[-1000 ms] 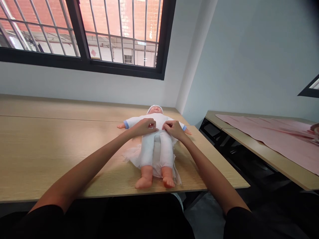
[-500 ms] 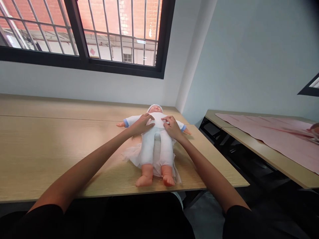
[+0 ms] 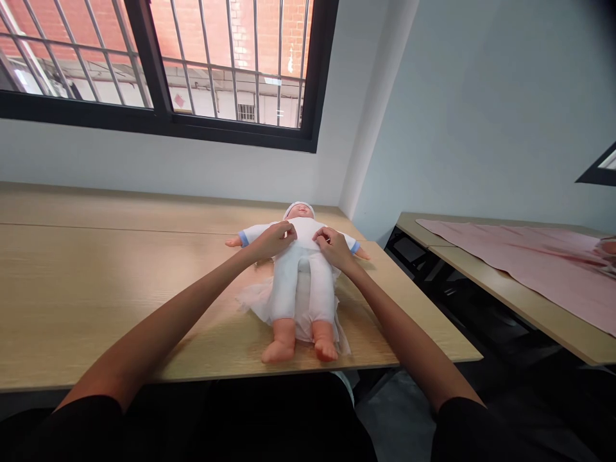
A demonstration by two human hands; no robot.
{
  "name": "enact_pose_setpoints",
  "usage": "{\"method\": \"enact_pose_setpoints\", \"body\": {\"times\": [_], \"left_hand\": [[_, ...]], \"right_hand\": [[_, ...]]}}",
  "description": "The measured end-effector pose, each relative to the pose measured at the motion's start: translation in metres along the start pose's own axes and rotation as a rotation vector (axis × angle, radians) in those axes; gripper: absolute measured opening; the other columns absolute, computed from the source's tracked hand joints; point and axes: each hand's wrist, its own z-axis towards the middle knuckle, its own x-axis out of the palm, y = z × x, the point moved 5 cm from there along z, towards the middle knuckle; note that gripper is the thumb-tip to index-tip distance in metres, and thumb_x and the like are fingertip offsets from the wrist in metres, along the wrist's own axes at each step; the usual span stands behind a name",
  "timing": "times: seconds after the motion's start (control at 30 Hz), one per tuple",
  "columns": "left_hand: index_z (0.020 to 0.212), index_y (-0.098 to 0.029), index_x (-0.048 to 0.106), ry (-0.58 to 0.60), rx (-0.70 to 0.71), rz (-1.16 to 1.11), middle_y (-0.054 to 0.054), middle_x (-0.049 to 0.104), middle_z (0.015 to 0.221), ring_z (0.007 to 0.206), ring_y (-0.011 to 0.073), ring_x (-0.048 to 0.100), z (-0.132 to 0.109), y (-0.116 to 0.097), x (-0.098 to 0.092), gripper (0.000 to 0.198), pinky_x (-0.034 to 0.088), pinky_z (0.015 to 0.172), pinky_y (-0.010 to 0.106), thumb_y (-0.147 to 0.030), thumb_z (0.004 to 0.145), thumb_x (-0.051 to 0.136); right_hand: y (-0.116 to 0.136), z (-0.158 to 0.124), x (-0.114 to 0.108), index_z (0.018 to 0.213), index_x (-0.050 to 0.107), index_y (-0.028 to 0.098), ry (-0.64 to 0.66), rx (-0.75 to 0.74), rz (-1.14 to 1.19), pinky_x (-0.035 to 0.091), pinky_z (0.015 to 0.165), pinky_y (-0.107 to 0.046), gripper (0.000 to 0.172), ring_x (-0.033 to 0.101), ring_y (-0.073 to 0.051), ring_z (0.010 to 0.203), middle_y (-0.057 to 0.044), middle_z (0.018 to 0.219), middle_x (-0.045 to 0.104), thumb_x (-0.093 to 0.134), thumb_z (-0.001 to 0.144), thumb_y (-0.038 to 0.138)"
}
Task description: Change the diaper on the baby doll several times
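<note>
A baby doll (image 3: 301,282) in a white suit and white cap lies on its back on the wooden table (image 3: 96,289), feet toward me, with a thin white cloth (image 3: 255,300) under its legs. My left hand (image 3: 272,241) and my right hand (image 3: 333,247) rest on the doll's chest, one on each side. On both hands the fingers are curled and pinch the white suit at the waist.
A barred window (image 3: 158,64) runs along the wall behind the table. To the right, across a gap, a second table (image 3: 481,276) carries a pink cloth (image 3: 529,256). Another person's hand (image 3: 609,247) shows at the far right edge.
Half a second ago my fingers lay flatter on the doll's chest; now they are curled in and pinch the suit. The doll has not moved.
</note>
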Motion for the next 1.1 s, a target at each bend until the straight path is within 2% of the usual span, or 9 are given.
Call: {"method": "enact_pose_setpoints", "body": {"times": [0.2,0.4,0.5,0.57,0.67,0.73,0.83,0.97,1.1], "left_hand": [[0.071,-0.017,0.06,0.02,-0.028,-0.054,0.001,0.065,0.076,0.067,0.0137,0.053,0.001,0.001,-0.001,0.02,0.038,0.064,0.026,-0.01,0.077,0.043],[0.058,-0.018,0.052,0.087,-0.013,-0.044,-0.003,0.049,0.055,0.052,0.0102,0.037,-0.003,-0.011,-0.003,0.02,0.028,0.054,0.026,-0.011,0.076,0.044],[0.055,-0.018,0.049,0.139,-0.027,-0.036,-0.003,0.047,0.054,0.051,0.0101,0.035,-0.004,-0.013,-0.003,0.022,0.027,0.052,0.027,-0.013,0.076,0.044],[0.056,-0.018,0.048,0.123,-0.024,-0.042,-0.002,0.05,0.057,0.053,0.0109,0.038,-0.003,-0.012,-0.003,0.022,0.029,0.054,0.027,-0.014,0.077,0.043],[0.067,-0.019,0.055,0.006,-0.003,-0.058,0.001,0.06,0.071,0.065,0.0142,0.051,-0.001,-0.007,-0.004,0.018,0.039,0.062,0.027,-0.017,0.08,0.043],[0.081,-0.019,0.062,-0.036,0.025,-0.041,0.004,0.065,0.09,0.086,0.0189,0.059,-0.001,-0.004,-0.002,0.018,0.046,0.077,0.031,-0.02,0.083,0.044],[0.109,-0.02,0.063,0.012,0.052,0.013,0.009,0.061,0.123,0.123,0.0254,0.05,-0.002,-0.002,0.007,0.03,0.041,0.104,0.041,-0.022,0.086,0.043],[0.129,-0.019,0.055,0.112,0.033,0.067,0.01,0.05,0.142,0.139,0.0264,0.037,-0.004,0.001,0.015,0.041,0.031,0.115,0.045,-0.024,0.092,0.038],[0.125,-0.021,0.057,0.096,0.057,0.08,0.008,0.052,0.139,0.136,0.0258,0.039,-0.002,0.003,0.014,0.038,0.033,0.113,0.044,-0.022,0.092,0.038]], "right_hand": [[0.001,-0.001,-0.001,0.066,0.061,0.017,0.046,0.031,0.008,0.036,0.066,-0.026,0.023,0.049,-0.013,0.065,-0.001,0.072,0.064,0.048,0.081,0.029],[0.012,-0.008,0.001,0.053,0.061,0.016,0.134,0.039,0.037,0.03,0.057,-0.027,0.059,0.038,-0.01,0.049,0.001,0.048,0.046,0.044,0.092,0.057],[0.015,-0.01,0.003,0.049,0.059,0.016,0.151,0.053,0.055,0.03,0.057,-0.028,0.064,0.036,-0.009,0.048,0.001,0.046,0.043,0.043,0.092,0.061],[0.013,-0.008,0.001,0.052,0.059,0.016,0.09,0.048,0.081,0.033,0.06,-0.027,0.062,0.042,-0.011,0.053,-0.001,0.052,0.05,0.043,0.092,0.06],[0.007,-0.003,-0.004,0.072,0.068,0.017,-0.039,0.013,0.095,0.041,0.07,-0.028,0.046,0.054,-0.015,0.074,-0.004,0.081,0.063,0.047,0.091,0.053],[0.001,-0.001,-0.002,0.09,0.07,0.018,-0.059,-0.008,0.082,0.045,0.079,-0.03,0.036,0.057,-0.018,0.093,-0.007,0.102,0.064,0.047,0.091,0.045],[-0.005,0.0,0.005,0.108,0.068,0.019,-0.002,-0.024,0.025,0.043,0.099,-0.036,0.033,0.052,-0.022,0.117,-0.009,0.118,0.06,0.043,0.091,0.033],[-0.007,0.001,0.011,0.114,0.066,0.018,0.069,-0.058,-0.062,0.035,0.112,-0.041,0.036,0.048,-0.023,0.121,-0.009,0.124,0.058,0.041,0.089,0.025],[-0.005,0.001,0.007,0.104,0.068,0.019,0.068,-0.085,-0.058,0.039,0.106,-0.04,0.033,0.052,-0.022,0.115,-0.008,0.117,0.061,0.041,0.087,0.021]]}}
